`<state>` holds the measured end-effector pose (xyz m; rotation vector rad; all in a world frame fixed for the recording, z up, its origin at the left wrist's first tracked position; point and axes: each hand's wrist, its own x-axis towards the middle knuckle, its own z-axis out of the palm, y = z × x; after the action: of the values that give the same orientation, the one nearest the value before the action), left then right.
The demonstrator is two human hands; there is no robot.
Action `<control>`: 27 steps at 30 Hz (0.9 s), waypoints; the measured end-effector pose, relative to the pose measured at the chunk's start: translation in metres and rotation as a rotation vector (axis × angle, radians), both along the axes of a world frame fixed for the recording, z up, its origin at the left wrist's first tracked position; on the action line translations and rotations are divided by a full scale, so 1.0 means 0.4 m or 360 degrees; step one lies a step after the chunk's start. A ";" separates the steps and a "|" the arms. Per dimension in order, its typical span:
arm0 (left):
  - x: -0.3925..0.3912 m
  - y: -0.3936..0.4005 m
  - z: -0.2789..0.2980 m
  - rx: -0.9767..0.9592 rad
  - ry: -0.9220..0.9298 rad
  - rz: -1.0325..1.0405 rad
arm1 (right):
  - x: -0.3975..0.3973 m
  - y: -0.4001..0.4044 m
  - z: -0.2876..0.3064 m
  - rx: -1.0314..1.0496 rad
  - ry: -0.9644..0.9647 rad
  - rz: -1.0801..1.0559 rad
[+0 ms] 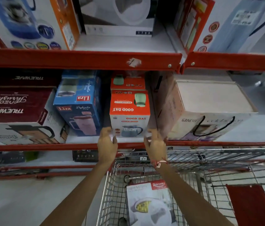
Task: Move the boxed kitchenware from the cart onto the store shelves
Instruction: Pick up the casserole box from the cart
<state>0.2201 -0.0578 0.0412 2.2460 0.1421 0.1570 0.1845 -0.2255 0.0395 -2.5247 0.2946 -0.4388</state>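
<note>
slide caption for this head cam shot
Both hands, left hand and right hand, at the Good Day box on the shelf above the cart.

At the far left lies a maroon Trueware box [14, 105] with its print upside down, and a second Trueware box [26, 78] is behind it. Just beside them stands a blue Liza Hydrate Pro box [79, 101] that shows a pink mug. At the far right is a pale Ganesh box [206, 111] with a black cord handle [213, 128]. One level higher stand a white box with a blue jug picture [22, 22], a grey box marked 1700 [118, 18] and a box with a pale blue jug [236, 25]. A torn sticker [134, 62] clings to the red rail. The floor [22, 201] is pale grey.
</note>
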 end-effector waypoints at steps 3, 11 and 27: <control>-0.085 -0.019 -0.044 -0.0011 -0.0212 0.0052 | -0.094 -0.010 -0.062 0.0045 -0.0089 0.0048; -0.352 -0.066 -0.285 0.0114 0.0760 -0.0202 | -0.363 -0.109 -0.361 0.0143 0.1286 -0.0088; -0.458 -0.015 -0.310 -0.0450 0.1794 -0.0258 | -0.447 -0.200 -0.341 0.1036 0.1585 -0.0393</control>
<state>0.0370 -0.0638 -0.0827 1.8032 0.5310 -1.1522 0.0057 -0.3055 -0.0969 -1.8608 0.9390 0.7615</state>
